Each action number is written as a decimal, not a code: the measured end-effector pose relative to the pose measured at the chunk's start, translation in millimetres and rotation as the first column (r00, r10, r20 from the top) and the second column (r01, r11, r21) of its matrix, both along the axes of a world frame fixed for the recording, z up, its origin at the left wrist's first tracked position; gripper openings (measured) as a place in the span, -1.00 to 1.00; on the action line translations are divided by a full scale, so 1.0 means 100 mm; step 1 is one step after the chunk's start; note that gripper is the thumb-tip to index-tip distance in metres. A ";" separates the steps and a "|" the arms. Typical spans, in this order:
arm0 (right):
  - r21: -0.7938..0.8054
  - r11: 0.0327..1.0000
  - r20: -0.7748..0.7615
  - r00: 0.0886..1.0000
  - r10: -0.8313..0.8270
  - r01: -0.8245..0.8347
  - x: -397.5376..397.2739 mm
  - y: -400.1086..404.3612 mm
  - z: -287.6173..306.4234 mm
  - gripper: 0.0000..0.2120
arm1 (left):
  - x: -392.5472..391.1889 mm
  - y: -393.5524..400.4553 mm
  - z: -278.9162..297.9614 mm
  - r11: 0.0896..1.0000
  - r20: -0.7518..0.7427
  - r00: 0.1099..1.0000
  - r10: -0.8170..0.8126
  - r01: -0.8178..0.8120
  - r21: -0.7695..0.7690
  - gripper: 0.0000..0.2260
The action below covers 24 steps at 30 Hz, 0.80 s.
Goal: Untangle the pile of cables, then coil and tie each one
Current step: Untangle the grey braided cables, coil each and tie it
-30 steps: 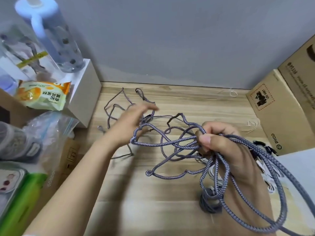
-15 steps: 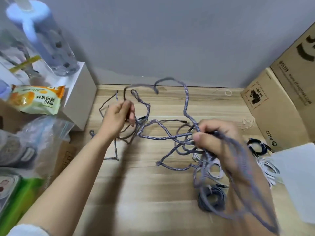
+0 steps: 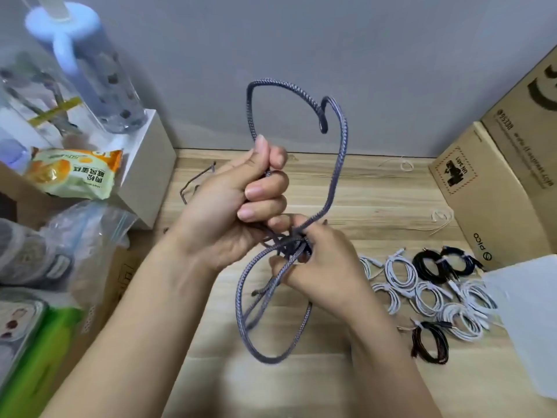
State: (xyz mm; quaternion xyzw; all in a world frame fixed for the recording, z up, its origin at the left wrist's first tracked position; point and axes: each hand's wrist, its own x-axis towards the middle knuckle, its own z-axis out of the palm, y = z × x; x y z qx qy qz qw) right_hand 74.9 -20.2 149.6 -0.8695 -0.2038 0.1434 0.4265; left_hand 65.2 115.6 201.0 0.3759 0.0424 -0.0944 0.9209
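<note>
A grey-blue braided cable [image 3: 338,164] arcs up in front of the wall and hangs in a loop below my hands. My left hand [image 3: 238,203] grips the cable in a fist, thumb up. My right hand [image 3: 319,260] sits just below and to the right of it, fingers curled round the bunched strands where the loops cross. A thinner dark cable [image 3: 193,185] lies on the wooden table [image 3: 376,200] behind my left hand, mostly hidden.
Several coiled and tied white cables [image 3: 422,292] and black cables [image 3: 437,262] lie at the right, plus a dark coil [image 3: 429,342]. Cardboard boxes [image 3: 488,200] stand at the right, a white sheet [image 3: 530,312] near them. A bottle [image 3: 90,70], snack bag [image 3: 78,173] and clutter fill the left.
Both hands have come together and lifted above the table. The spread-out braided cable has been gathered into a few big loops held between them. The camera view has shifted.
</note>
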 end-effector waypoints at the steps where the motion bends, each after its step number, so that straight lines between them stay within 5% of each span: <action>1: -0.008 1.000 0.008 1.000 0.029 -0.029 -0.04 0.02 0.01 -0.68 | -0.01 -0.01 -0.01 0.998 -0.013 1.000 -0.024 0.023 -0.058 -0.76; 3: 0.035 0.997 -0.002 0.998 0.065 -0.065 -0.11 0.03 0.03 -0.91 | -0.03 -0.02 -0.04 0.986 -0.007 0.999 -0.031 0.030 -0.166 -0.76; 5: 0.142 0.987 -0.084 0.993 0.086 -0.073 -0.17 -0.02 0.04 -0.85 | -0.09 -0.01 -0.08 0.983 0.037 0.999 0.018 -0.011 -0.183 -0.80; 9: 0.442 0.897 -0.258 0.960 0.109 0.017 -0.22 -0.16 0.17 -0.70 | -0.23 0.09 -0.41 0.968 0.139 0.987 0.075 -0.106 0.229 -0.60; 11: 0.504 0.856 -0.318 0.946 0.062 0.113 -0.24 -0.24 0.19 -0.67 | -0.39 0.11 -0.66 0.870 0.128 0.992 -0.010 -0.054 0.490 -0.47; 13: 0.508 0.840 -0.361 0.932 0.005 0.192 -0.22 -0.32 0.15 -0.64 | -0.60 0.08 -0.86 0.740 0.058 0.995 -0.080 0.021 0.673 -0.60; 19: 0.465 0.818 -0.403 0.904 -0.145 0.339 -0.14 -0.40 -0.13 -0.67 | -1.03 0.11 -1.27 0.802 -0.157 0.959 -0.236 0.283 0.525 -0.18; 21: 0.492 0.774 -0.422 0.887 -0.188 0.399 -0.16 -0.39 -0.19 -0.67 | -1.08 0.09 -1.32 0.779 -0.182 0.939 -0.292 0.344 0.524 -0.24; 24: 0.517 0.693 -0.453 0.847 -0.277 0.503 -0.16 -0.37 -0.24 -0.69 | -1.11 0.09 -1.40 0.726 -0.210 0.923 -0.322 0.383 0.571 -0.64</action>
